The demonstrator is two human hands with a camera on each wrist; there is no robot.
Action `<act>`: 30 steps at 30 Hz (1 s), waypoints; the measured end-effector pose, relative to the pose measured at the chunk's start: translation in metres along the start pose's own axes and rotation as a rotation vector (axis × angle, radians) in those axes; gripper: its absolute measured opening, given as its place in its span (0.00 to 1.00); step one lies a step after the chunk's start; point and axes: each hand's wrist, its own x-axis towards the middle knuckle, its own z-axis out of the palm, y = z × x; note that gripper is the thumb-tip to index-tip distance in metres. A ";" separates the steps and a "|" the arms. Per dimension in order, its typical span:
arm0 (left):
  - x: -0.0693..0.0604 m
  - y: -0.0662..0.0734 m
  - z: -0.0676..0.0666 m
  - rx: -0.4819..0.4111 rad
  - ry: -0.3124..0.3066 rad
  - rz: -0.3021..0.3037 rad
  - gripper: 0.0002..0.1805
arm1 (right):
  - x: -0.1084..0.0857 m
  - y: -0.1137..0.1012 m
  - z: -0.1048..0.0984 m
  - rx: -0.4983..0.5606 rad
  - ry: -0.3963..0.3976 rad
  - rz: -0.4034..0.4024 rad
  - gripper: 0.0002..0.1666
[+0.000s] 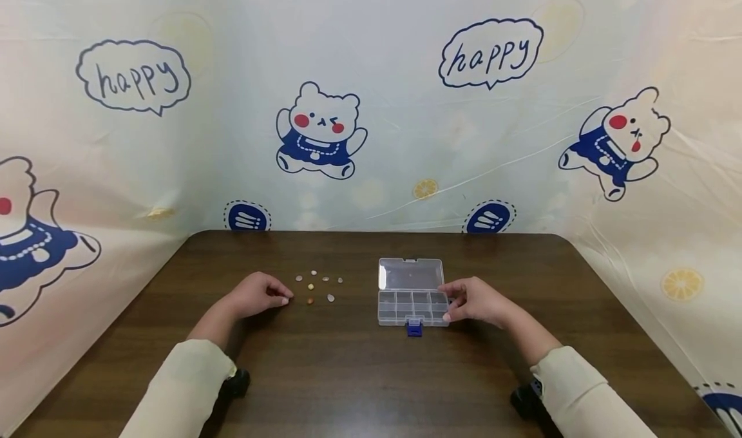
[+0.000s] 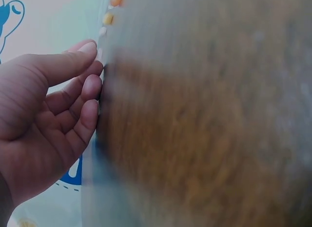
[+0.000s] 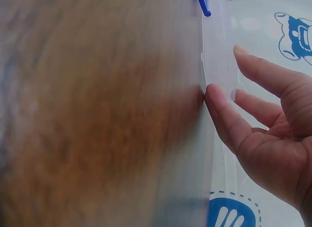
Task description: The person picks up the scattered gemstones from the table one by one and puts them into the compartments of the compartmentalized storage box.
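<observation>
Compartment box (image 1: 404, 307) on the tabletop (image 1: 348, 380), toward the right edge, its right end between the parted thumb and fingers of the right hand (image 1: 480, 301). Toward the left edge, the nearly closed grip of the left hand (image 1: 255, 294) seems to pinch a pale pebble (image 2: 100, 54); loose pebbles (image 1: 310, 286) lie beyond. Likely picking up; next calls for a light lift.
</observation>
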 end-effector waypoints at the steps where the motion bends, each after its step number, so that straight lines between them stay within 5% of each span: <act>1: 0.000 -0.001 0.000 -0.008 0.011 -0.002 0.05 | 0.000 -0.001 -0.001 -0.001 -0.001 0.000 0.39; 11: -0.003 0.006 0.003 -0.151 0.027 -0.091 0.06 | 0.001 0.000 0.000 -0.011 0.001 0.005 0.39; 18: 0.001 0.012 0.007 -0.151 0.049 -0.026 0.07 | 0.001 -0.001 0.000 -0.019 0.012 -0.001 0.38; 30: 0.004 0.027 0.013 -0.159 0.072 -0.003 0.08 | 0.002 -0.001 0.000 -0.022 0.011 0.008 0.38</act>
